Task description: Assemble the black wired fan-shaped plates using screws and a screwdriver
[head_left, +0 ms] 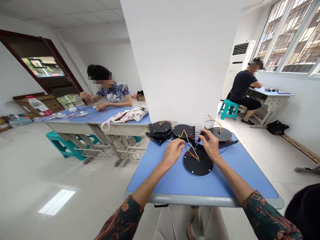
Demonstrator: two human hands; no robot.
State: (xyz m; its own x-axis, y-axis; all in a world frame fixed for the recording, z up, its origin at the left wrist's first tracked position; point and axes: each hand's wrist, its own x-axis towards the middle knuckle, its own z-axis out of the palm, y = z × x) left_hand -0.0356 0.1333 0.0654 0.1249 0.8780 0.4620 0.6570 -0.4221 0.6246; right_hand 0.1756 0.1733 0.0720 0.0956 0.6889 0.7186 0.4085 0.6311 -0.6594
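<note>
Head view: left hand (172, 152) pinching thin colored wires (190, 151), 10 o'clock of black disc (198, 165); right hand (209, 145) gripping small black part (201, 134), 1 o'clock.

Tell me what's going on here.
A person at a blue table is handling colored wires that rise from a black disc. The left hand pinches the wires, and the right hand is close beside them. More wired black discs sit farther along the table. Two co-workers sit at other tables.
</note>
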